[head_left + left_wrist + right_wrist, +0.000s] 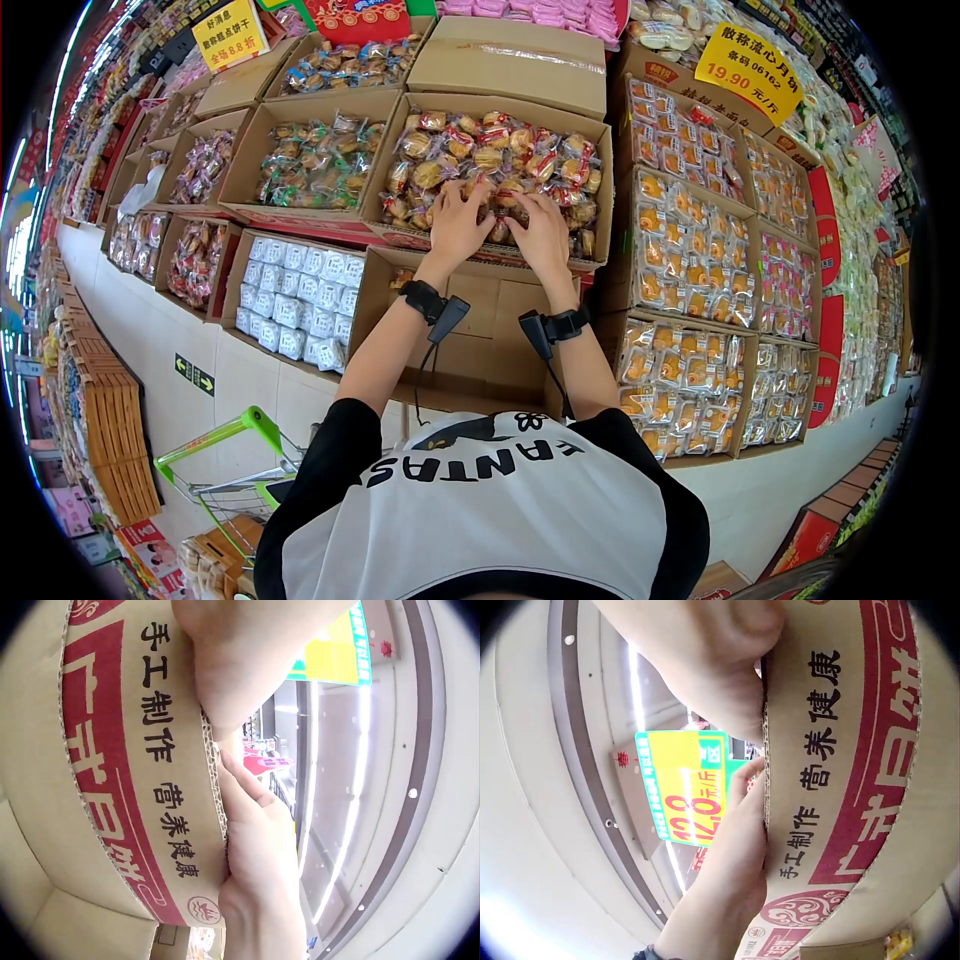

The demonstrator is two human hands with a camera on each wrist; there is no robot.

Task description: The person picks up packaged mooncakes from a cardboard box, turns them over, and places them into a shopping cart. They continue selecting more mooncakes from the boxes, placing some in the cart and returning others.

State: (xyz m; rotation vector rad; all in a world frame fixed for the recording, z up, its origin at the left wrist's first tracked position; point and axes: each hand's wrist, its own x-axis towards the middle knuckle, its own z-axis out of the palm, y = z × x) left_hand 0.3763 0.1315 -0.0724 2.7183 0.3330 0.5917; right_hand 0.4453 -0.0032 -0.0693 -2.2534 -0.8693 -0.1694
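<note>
Both hands are over an open cardboard box (603,225) of individually wrapped round pastries (428,174). My left hand (461,226) touches the packets near the box's front edge, fingers spread and slightly bent. Close beside it, my right hand (541,236) lies on the same packets with its fingers pointing inward. The printed front wall (161,750) fills much of the left wrist view, where my left hand (232,664) and right hand (262,847) reach over the rim. The right wrist view shows the wall (832,750) too; the fingertips are hidden behind it.
A mostly bare carton (480,335) stands before the body, with white packets (298,300) to its left. Boxes of orange-centred packets (690,250) stand at the right. Green-wrapped pastries (318,160) are left of the hands; a green-handled cart (225,435) is at lower left.
</note>
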